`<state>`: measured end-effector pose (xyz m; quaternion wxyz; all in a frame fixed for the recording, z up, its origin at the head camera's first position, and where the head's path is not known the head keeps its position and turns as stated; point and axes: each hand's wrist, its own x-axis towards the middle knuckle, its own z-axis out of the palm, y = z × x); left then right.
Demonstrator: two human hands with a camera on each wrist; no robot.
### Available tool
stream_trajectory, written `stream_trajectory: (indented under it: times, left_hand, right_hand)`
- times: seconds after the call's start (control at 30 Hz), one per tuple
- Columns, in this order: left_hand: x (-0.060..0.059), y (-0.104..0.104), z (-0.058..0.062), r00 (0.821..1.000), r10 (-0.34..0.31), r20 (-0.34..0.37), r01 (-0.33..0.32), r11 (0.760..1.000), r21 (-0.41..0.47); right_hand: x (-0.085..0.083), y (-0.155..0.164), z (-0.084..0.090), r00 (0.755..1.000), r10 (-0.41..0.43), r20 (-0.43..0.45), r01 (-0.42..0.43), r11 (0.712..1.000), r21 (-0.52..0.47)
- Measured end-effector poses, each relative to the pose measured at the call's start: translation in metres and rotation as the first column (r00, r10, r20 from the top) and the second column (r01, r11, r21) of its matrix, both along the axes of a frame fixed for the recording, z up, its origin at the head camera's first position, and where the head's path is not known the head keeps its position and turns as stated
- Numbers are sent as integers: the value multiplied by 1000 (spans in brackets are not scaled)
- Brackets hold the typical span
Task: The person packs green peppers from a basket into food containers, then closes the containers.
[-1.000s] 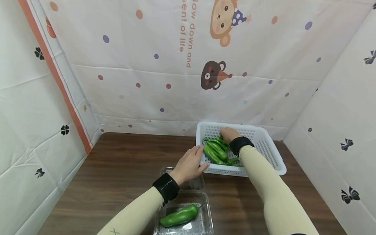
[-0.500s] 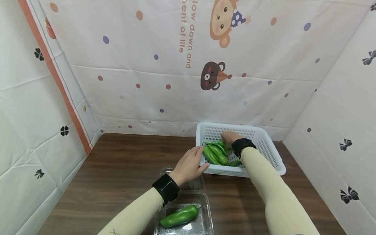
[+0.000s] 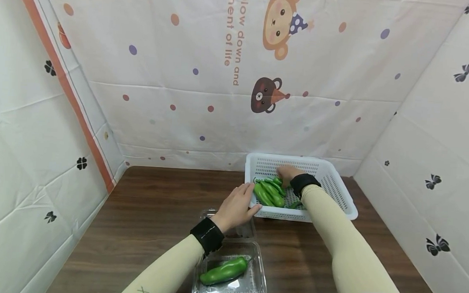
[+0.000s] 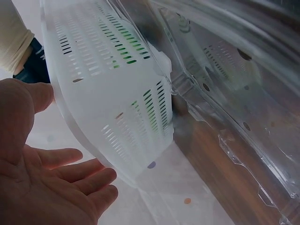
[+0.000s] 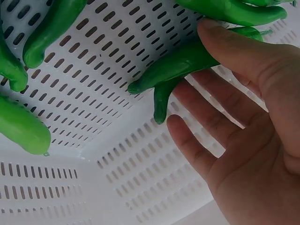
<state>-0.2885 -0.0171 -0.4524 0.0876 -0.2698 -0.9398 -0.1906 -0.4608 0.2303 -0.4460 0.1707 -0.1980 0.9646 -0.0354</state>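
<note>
My right hand point(image 3: 287, 175) reaches down into a white slotted plastic basket point(image 3: 327, 164) holding several green peppers point(image 3: 272, 193). The right wrist view has one curved green pepper point(image 5: 168, 65) between the thumb and fingers of this hand point(image 5: 272, 140), with a second pepper tip point(image 5: 161, 103) poking out beneath it. My left hand point(image 3: 234, 209) rests at the basket's near left corner. Up close in the left wrist view, its thumb touches the rim and its fingers extend along the basket wall point(image 4: 89, 98).
A clear plastic clamshell box point(image 3: 259, 278) lies unfolded on the brown wooden table point(image 3: 143, 217), left of the basket. One large green pepper point(image 3: 224, 270) lies in its near half; my left forearm covers part of the box. Patterned cloth walls point(image 3: 175, 63) stand around the table.
My right hand has shifted slightly right and nearer inside the basket, and the peppers beside it have moved a little. The left hand stays at the corner.
</note>
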Motion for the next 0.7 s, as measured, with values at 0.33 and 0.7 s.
stream_trajectory:
  times: [0.33,0.7]
  left_hand:
    - [0,0,-3,1000,-4,2,4,1000,-6]
    - [0,-1,-2,1000,-7,-23,7,1000,-8]
  right_hand:
    - [4,6,-4,1000,21,-13,-22,996,-85]
    - [5,3,0,999,23,-31,-26,997,-79]
